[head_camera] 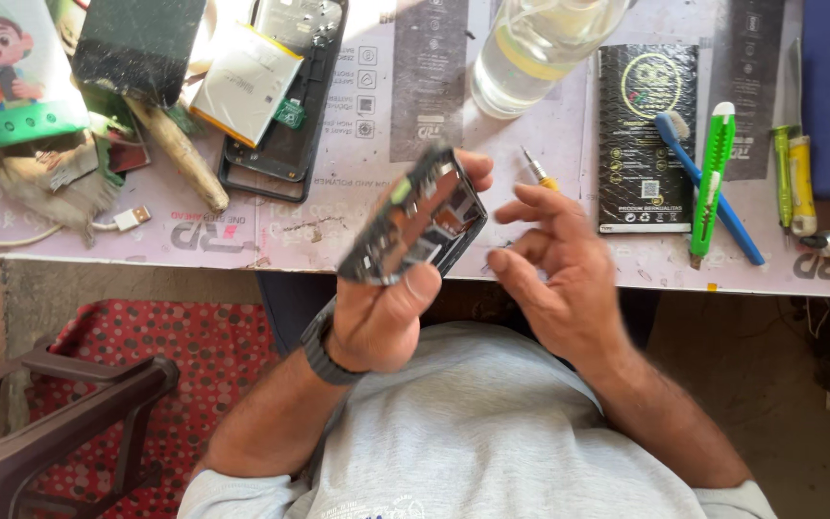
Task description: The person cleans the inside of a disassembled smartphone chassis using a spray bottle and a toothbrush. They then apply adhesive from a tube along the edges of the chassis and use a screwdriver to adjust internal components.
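My left hand (377, 322) grips a dark phone frame (422, 219), held tilted above the table's front edge, its inner side with small parts facing up. My right hand (554, 264) hovers just right of the frame with fingers spread and curled, holding nothing; it is slightly blurred. A black watch sits on my left wrist. A small screwdriver with a yellow collar (536, 173) lies on the table just beyond my right fingers.
On the table: an opened phone with a loose silver battery (247, 82), a black battery pack (646, 135), a blue toothbrush (708, 187), a green utility knife (713, 178), a clear bottle of liquid (535, 53), a wooden stick (180, 154), a white cable plug (132, 218). A dark chair (60, 413) stands lower left.
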